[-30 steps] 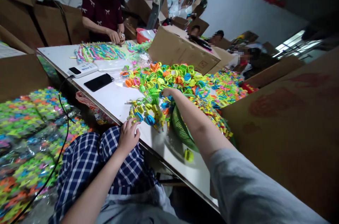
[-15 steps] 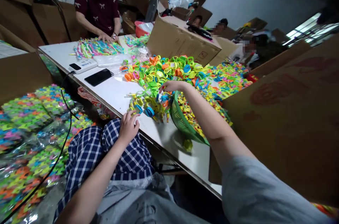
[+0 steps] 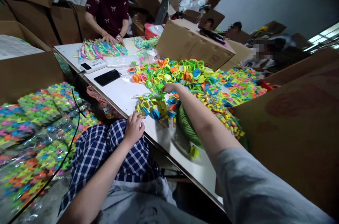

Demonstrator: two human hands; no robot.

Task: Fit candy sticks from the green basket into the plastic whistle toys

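Note:
My right hand (image 3: 171, 88) reaches over the green basket (image 3: 188, 125), its fingers bent down and together at bright green plastic pieces (image 3: 159, 89). The fingertips are partly hidden, so what they grip does not show clearly. The basket holds many small yellow and red pieces (image 3: 225, 112), partly covered by my forearm. At the table's near edge rests my left hand (image 3: 134, 127), fingers loosely apart, beside a small cluster of yellow and blue toy watches (image 3: 155, 113). Behind it spreads a large heap of colourful watch-like toys (image 3: 182, 70).
A black phone (image 3: 107, 77) and a white device (image 3: 93, 65) lie on the white table (image 3: 124, 98). Large cardboard boxes (image 3: 196, 42) stand behind and at right. Across the table, a co-worker's hands (image 3: 111, 38) touch colourful strips. Bagged toys (image 3: 39, 111) and a black cable (image 3: 71, 135) are at left.
My right hand has moved slightly away from the blue and orange pieces by the basket to the green ones. My left hand stays at the table edge. The whole view has shifted a little.

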